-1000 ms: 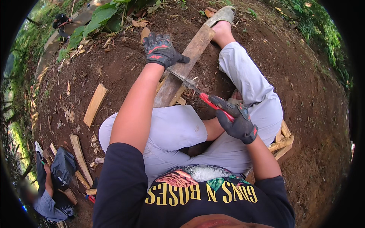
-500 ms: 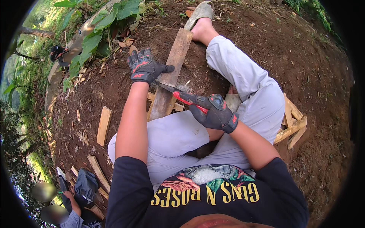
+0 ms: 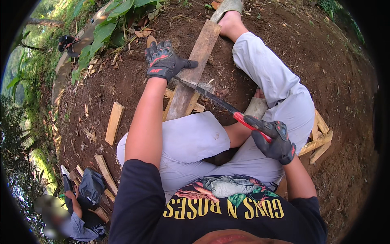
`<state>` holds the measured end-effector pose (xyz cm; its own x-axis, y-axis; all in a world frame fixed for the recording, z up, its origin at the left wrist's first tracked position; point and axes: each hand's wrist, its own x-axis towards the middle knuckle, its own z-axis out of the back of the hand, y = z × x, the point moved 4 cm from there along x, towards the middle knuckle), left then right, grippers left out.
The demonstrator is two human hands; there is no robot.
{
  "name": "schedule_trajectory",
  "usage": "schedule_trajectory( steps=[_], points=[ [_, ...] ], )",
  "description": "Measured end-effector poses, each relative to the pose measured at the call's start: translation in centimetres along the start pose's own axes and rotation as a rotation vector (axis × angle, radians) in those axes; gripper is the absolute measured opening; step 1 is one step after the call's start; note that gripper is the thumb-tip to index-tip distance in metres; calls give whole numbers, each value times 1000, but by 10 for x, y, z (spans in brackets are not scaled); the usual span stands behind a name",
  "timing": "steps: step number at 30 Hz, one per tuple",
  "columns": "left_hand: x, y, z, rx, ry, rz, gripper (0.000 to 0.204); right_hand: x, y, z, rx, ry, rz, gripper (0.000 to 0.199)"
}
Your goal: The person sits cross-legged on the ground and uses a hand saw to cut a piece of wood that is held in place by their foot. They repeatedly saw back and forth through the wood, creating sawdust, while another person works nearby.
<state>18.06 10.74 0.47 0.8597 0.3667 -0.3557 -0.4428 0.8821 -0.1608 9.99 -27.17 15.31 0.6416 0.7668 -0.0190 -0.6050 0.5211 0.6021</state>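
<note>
A long wooden plank (image 3: pixel 205 44) slants away from my bent leg to my outstretched sandaled foot. My left hand (image 3: pixel 162 61), in a black and red glove, is beside its left edge. The fingers are stretched out and the thumb lies across the plank's top. In my right hand (image 3: pixel 274 140), gloved alike, is the red and black handle of a handsaw (image 3: pixel 217 100). Its dark blade crosses the plank, with the tip close to my left wrist. Pale sawdust (image 3: pixel 207 86) lies on the ground just right of the plank.
Small wood pieces (image 3: pixel 191 104) lie beneath the plank. A wood block (image 3: pixel 115 123) stands to my left, and a wooden frame (image 3: pixel 319 140) is at my right. Another person (image 3: pixel 79 211) sits at lower left by a dark bag (image 3: pixel 91 186); someone else (image 3: pixel 68 44) is farther off.
My right hand has drawn the saw back toward the lower right, exposing more blade. My left hand keeps its place by the plank; the whole view has shifted slightly.
</note>
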Motion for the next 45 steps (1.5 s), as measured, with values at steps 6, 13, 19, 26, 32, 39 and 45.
schedule_trajectory(
  steps=[6, 13, 19, 26, 32, 39, 45],
  points=[
    [-4, -3, 5, 10, -22, 10, 134, 39, 19, -23, -29, 84, -86, 46],
    [-2, -9, 13, 3, 44, 11, 146, 163, 21, -115, 202, 131, -102, 47],
    [-2, -5, 6, 10, -53, 21, 144, 45, 12, -28, 116, 33, -56, 48],
    [-2, -7, 4, 2, -123, 28, 139, 28, 22, 11, 92, 123, -131, 44],
    [-1, -11, 7, 16, -17, 6, 147, 135, 14, -104, -16, 92, -22, 45],
    [1, -3, 3, 40, -38, 18, 143, 81, 9, -74, 118, -116, -1, 43],
    [-4, -4, 6, 21, -59, 24, 142, 2, 38, 32, 59, 246, -258, 44]
  ],
)
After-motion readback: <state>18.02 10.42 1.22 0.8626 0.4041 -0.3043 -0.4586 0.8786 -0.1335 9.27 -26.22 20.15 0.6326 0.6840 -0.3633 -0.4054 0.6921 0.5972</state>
